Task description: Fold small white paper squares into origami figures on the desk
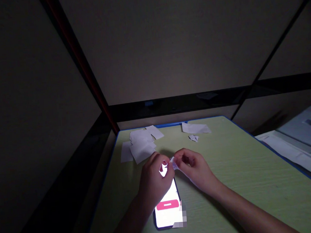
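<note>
A small piece of white paper (174, 163) is pinched between my two hands, above the table. My left hand (154, 175) closes thumb and fingers on its left side. On its right side, my right hand (193, 165) grips it with curled fingers and thumb. Below the left hand lies a lit phone (168, 216), its bright screen showing a red bar; the hand covers the phone's upper part. Beyond the hands, a small folded paper (193, 138) rests on the table.
Several white paper sheets (141, 146) overlap at the table's back left. A paper strip (196, 128) lies at the back right. The pale green table (241, 160) has a blue edge and meets a panelled wall (167, 51). A pale box-like object (305, 131) stands right of the table.
</note>
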A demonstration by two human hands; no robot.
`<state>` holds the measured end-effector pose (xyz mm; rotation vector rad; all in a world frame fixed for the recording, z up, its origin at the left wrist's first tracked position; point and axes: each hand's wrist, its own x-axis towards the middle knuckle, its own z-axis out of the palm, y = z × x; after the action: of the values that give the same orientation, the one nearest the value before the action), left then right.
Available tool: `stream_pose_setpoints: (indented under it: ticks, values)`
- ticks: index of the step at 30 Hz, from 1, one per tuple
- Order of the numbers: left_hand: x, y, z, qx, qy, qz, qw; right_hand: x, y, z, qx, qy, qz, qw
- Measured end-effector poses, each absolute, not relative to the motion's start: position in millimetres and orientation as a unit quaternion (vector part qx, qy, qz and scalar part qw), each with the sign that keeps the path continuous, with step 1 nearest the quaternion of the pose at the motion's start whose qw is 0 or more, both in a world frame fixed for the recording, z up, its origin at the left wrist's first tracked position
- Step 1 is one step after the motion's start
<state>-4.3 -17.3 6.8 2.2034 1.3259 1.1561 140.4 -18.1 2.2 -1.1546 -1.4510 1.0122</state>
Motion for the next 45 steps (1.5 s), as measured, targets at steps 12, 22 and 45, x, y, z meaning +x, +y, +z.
stream_pose_setpoints:
  ticks: [12,22,45]
  values:
    - [-4.2,-18.4,7.6,0.788,0.448,0.393,0.155,142.9,-17.6,4.8,-0.473,-0.606,0.411,0.490]
    - [-5.7,-18.1,7.2,0.798,0.441,0.396,0.109,144.1,-15.4,0.9,-0.483,-0.597,0.417,0.487]
    - [-2.6,-18.3,10.0,0.753,0.408,0.473,0.209,146.0,-20.1,6.7,-0.477,-0.636,0.344,0.500]
